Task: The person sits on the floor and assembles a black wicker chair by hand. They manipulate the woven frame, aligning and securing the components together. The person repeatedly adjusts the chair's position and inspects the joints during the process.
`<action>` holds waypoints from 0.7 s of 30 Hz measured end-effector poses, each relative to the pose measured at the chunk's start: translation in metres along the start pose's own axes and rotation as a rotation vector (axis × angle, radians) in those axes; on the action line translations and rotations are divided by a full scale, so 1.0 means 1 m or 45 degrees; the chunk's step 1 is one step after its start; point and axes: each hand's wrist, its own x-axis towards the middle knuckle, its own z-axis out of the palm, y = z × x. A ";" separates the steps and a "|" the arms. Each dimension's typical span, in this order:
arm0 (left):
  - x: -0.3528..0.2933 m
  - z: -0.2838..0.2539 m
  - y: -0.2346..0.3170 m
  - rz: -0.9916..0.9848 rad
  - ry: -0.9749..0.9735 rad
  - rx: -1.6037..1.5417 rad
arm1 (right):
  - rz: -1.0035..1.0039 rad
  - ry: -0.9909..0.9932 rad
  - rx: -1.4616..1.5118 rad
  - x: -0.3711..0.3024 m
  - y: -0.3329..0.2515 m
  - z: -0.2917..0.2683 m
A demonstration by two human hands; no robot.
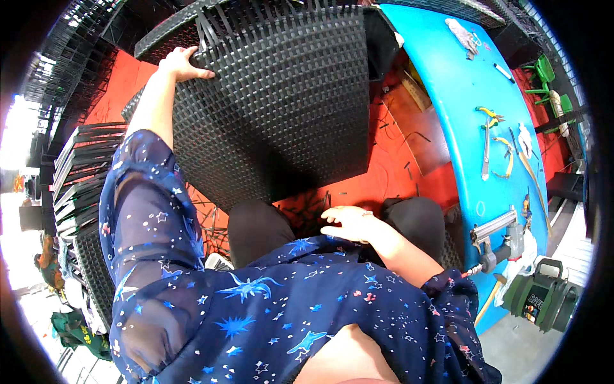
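A large black woven wicker panel stands tilted in front of my knees, with loose strip ends sticking up along its far edge. My left hand grips its upper left edge, the thumb on the woven face and the fingers over the rim. Low over my lap, my right hand hovers apart from the panel. Its fingers are loosely bent and spread, with nothing visible in them.
To the right, a curved blue table bears yellow-handled pliers, a marker, a white glove and a pneumatic gun. A green speaker-like box stands beyond. Black strip scraps litter the red floor. More wicker pieces stand at left.
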 end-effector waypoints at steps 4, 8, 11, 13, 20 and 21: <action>-0.048 -0.027 -0.004 0.052 -0.012 -0.149 | 0.080 0.027 -0.058 -0.004 -0.002 -0.005; -0.090 -0.038 -0.020 0.136 -0.041 -0.315 | 0.045 0.101 -0.183 -0.006 0.011 0.001; -0.116 -0.040 -0.031 0.299 -0.005 -0.604 | 0.122 0.000 -0.281 -0.016 0.006 -0.007; -0.125 -0.024 -0.041 0.347 -0.174 -0.882 | 0.105 0.016 -0.272 -0.019 0.010 -0.004; -0.232 -0.046 0.004 0.323 0.102 -0.511 | -0.084 0.270 -0.047 -0.017 0.036 0.010; -0.241 -0.046 0.006 0.344 0.139 -0.506 | -0.116 0.313 0.055 -0.017 0.040 0.011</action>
